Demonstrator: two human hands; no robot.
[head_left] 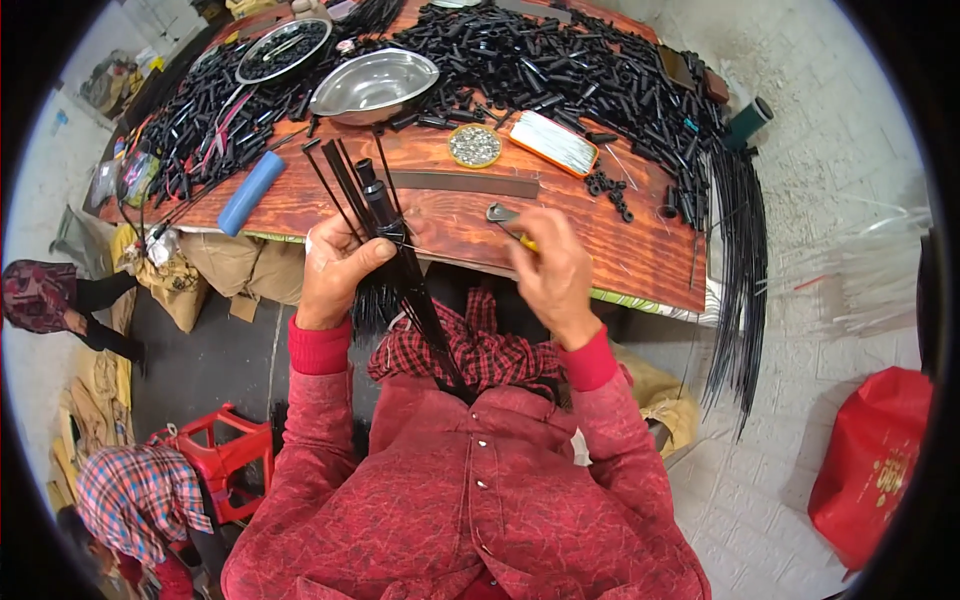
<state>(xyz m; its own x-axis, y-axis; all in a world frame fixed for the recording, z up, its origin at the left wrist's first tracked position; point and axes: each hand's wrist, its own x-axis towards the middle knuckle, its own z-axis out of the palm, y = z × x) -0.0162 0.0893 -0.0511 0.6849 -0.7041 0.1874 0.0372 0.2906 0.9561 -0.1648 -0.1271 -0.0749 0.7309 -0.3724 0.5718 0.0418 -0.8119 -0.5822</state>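
Head view: at ten o'clock, the left hand (338,272) is gripping a bundle of black rods (420,300), its thumb lying just below a black tubular fitting (377,195), apparently steadying both; the lower ends are pointing toward the lap. At two o'clock, the right hand (556,270) is seemingly pinching a yellow-handled tool (502,213), leaving its metal head exposed. Small metal parts (475,146) are sitting on the desk (640,252) at twelve o'clock, presumably for easy reach.

Red-brown wooden table (640,255) carried a big heap of black plastic tubes (545,75). Near side of heap: steel bowl (372,85), yellow-rimmed dish (450,148) of small metal pieces (474,145), orange tray (549,159) of thin pale rods (555,142), flat grey bar (470,183). Blue cylinder (250,193) lay left.
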